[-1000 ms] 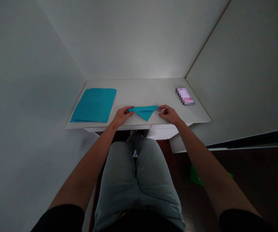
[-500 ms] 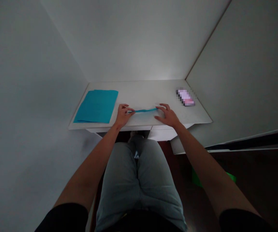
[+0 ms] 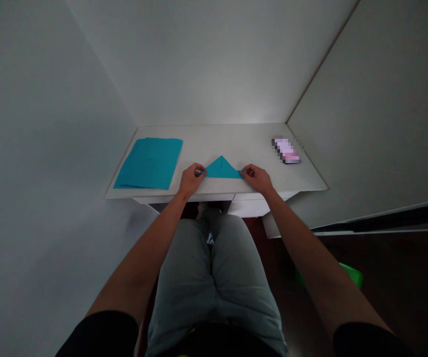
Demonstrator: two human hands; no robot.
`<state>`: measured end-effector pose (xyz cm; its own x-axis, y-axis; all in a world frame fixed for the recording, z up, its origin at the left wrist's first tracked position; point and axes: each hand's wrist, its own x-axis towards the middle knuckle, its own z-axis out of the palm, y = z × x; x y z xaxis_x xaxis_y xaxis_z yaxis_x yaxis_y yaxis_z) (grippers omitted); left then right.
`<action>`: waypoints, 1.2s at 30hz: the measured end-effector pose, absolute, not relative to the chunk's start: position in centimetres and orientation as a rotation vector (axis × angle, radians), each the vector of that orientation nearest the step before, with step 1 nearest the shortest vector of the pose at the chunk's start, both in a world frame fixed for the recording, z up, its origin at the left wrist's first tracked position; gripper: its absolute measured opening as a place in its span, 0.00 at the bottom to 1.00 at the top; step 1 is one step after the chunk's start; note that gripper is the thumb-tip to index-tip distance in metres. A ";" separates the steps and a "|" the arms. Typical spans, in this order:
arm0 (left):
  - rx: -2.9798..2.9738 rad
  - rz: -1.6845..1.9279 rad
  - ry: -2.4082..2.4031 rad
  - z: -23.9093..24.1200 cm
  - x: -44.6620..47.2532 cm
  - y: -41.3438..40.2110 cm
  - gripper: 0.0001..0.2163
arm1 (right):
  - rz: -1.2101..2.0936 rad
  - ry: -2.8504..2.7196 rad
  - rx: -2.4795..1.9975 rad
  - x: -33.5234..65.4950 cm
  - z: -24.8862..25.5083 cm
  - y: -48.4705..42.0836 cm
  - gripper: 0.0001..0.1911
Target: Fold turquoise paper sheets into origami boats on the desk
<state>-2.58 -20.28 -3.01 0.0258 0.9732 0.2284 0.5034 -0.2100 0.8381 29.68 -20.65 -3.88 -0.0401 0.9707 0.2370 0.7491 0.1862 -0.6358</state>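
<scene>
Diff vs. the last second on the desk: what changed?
The folded blue paper turned over: its point faced the person, then it showed nearly edge-on, and now the point faces the back wall. The right hand, its thumb spread half a second ago, now pinches the right end. Unchanged: the left hand on the left end, the blue sheets, the pixelated phone.

The lone head-worn camera looks forward and down from well above and behind the fingers (image 3: 198, 165).
</scene>
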 end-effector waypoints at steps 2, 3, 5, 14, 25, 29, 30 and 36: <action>1.861 1.070 1.516 -3.0 -2.6 -20.4 0.04 | 0.426 -1.861 -1.629 29.5 -3.6 -20.9 0.11; 1.904 1.054 1.515 -2.9 -2.5 -20.4 0.04 | 0.412 -1.870 -1.640 29.4 -3.5 -21.1 0.11; 1.970 1.024 1.506 -2.9 -2.4 -20.5 0.03 | 0.381 -1.902 -1.646 29.3 -3.1 -21.5 0.11; 2.059 0.878 1.314 -2.3 -3.4 -20.5 0.11 | 0.346 -2.144 -1.462 29.5 -2.4 -22.6 0.21; 2.061 0.932 1.383 -2.3 -3.4 -20.8 0.07 | 0.357 -2.085 -1.463 29.5 -2.8 -22.5 0.19; 2.054 0.956 1.417 -2.2 -3.3 -20.9 0.07 | 0.327 -2.056 -1.503 29.5 -3.1 -22.5 0.17; 2.048 0.957 1.420 -2.2 -3.3 -20.9 0.07 | 0.320 -2.048 -1.513 29.5 -3.1 -22.5 0.16; 2.029 0.980 1.413 -2.3 -3.1 -21.0 0.05 | 0.305 -2.039 -1.566 29.2 -3.0 -22.5 0.14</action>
<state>-3.13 -20.96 -2.33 0.2114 0.9353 0.2838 0.5939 -0.3536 0.7227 29.23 -22.54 -3.00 -0.1737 0.9437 0.2814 0.8200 0.2968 -0.4894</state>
